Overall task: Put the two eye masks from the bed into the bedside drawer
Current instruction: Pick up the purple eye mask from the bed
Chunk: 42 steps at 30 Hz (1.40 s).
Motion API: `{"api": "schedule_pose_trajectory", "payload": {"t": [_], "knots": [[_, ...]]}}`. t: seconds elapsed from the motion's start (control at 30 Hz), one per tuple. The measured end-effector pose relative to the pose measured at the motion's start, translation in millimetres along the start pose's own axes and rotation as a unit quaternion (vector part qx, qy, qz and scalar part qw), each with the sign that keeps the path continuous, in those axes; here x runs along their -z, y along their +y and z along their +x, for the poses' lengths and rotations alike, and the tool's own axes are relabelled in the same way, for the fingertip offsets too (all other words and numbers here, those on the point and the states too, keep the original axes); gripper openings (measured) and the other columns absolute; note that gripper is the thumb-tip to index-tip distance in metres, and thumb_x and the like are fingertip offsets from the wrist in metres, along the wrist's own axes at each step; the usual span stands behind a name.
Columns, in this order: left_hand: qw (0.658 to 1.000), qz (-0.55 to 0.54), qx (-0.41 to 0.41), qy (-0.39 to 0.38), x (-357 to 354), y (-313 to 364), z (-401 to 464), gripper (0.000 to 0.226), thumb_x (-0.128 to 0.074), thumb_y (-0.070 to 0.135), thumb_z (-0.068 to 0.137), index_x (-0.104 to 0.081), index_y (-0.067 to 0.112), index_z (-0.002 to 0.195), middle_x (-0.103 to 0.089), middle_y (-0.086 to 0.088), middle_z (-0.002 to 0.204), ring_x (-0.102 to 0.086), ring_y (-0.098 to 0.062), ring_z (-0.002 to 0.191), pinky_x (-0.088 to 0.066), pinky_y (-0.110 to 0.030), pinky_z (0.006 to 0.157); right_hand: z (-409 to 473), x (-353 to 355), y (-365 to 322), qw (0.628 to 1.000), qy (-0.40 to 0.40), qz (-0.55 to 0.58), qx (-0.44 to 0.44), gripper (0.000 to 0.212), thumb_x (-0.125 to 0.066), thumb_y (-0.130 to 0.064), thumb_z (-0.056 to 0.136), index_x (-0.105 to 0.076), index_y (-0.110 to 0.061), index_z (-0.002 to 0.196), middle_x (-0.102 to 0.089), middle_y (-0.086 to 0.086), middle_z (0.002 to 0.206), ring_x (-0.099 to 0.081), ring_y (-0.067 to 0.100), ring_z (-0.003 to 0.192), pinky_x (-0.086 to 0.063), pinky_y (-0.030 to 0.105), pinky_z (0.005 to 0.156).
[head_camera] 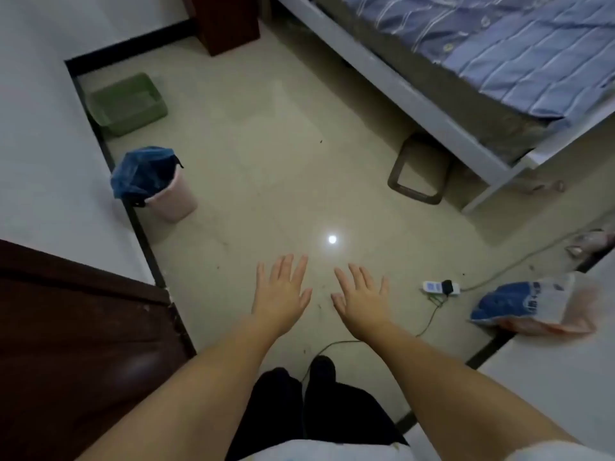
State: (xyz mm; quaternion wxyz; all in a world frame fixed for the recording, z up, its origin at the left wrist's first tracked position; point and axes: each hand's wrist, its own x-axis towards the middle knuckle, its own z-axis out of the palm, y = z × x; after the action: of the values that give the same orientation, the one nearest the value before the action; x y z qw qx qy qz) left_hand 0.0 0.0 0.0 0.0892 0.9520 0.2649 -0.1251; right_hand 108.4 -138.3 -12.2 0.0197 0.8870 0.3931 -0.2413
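Observation:
My left hand [281, 292] and my right hand [361, 296] are stretched out side by side over the tiled floor, palms down, fingers spread, holding nothing. The bed [416, 94] with a blue striped quilt [519, 51] fills the upper right, well beyond both hands. No eye mask shows on the visible part of the bed. A dark red wooden cabinet [229, 21] stands at the top by the wall, past the head of the bed; no drawer front is visible on it.
A pink bin with a blue bag [159, 184] and a green basin [128, 103] stand along the left wall. A brown frame [417, 171] lies by the bed. A power strip with cable [441, 287] and a plastic bag [532, 304] lie at right. A dark wooden door [66, 344] is at lower left.

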Motion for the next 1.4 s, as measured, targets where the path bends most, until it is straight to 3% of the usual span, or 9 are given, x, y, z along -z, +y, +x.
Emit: {"api": "schedule_pose_trajectory", "payload": {"t": [0.2,0.37,0.6,0.77,1.07,1.4], "knots": [[1.0,-0.026,0.016,0.0,4,1,41,0.063,-0.034,0.046,0.092,-0.016,0.019,0.146,-0.031,-0.008,0.152,-0.028,-0.023,0.139,-0.013,-0.054,0.114,44,20,15,0.999,-0.016,0.01,-0.028,0.058,-0.019,-0.051,0.095,-0.007,-0.03,0.147,-0.011,0.003,0.16,-0.008,0.023,0.146,-0.008,0.059,0.113],[0.999,-0.041,0.03,0.017,27,-23,128,0.056,-0.035,0.046,0.093,-0.024,0.023,0.143,-0.036,-0.006,0.148,-0.032,-0.022,0.136,-0.017,-0.056,0.113,124,55,16,0.999,-0.037,0.015,-0.037,0.058,-0.017,-0.054,0.094,-0.009,-0.031,0.147,-0.014,0.004,0.159,-0.008,0.024,0.146,-0.008,0.061,0.113],[0.996,-0.062,0.049,0.03,97,-90,300,0.056,-0.039,0.046,0.09,-0.03,0.024,0.141,-0.044,-0.008,0.142,-0.039,-0.024,0.129,-0.02,-0.055,0.11,291,156,-2,0.998,-0.013,0.023,-0.058,0.056,-0.018,-0.051,0.095,-0.012,-0.03,0.147,-0.016,0.003,0.158,-0.01,0.024,0.145,-0.01,0.058,0.113],[0.997,-0.056,0.043,0.032,155,-132,417,0.057,-0.037,0.047,0.092,-0.027,0.023,0.142,-0.039,-0.011,0.145,-0.033,-0.025,0.134,-0.017,-0.057,0.111,391,232,-9,0.995,0.013,0.049,-0.085,0.055,-0.019,-0.05,0.096,-0.013,-0.029,0.147,-0.018,0.004,0.158,-0.014,0.024,0.144,-0.012,0.057,0.114],[0.998,0.001,-0.035,0.059,234,-139,660,0.057,-0.037,0.047,0.091,-0.027,0.021,0.141,-0.037,-0.01,0.146,-0.033,-0.024,0.133,-0.018,-0.056,0.11,599,346,45,0.989,0.065,0.075,-0.109,0.051,-0.026,-0.046,0.096,-0.023,-0.026,0.143,-0.03,0.007,0.151,-0.028,0.025,0.138,-0.011,0.058,0.112],[0.997,-0.006,-0.003,0.072,331,-156,909,0.055,-0.041,0.046,0.089,-0.032,0.023,0.138,-0.041,-0.008,0.144,-0.038,-0.025,0.131,-0.02,-0.055,0.11,835,490,95,0.995,0.038,0.048,-0.081,0.055,-0.024,-0.05,0.096,-0.017,-0.028,0.146,-0.019,0.007,0.157,-0.013,0.024,0.145,-0.004,0.059,0.114]]}}
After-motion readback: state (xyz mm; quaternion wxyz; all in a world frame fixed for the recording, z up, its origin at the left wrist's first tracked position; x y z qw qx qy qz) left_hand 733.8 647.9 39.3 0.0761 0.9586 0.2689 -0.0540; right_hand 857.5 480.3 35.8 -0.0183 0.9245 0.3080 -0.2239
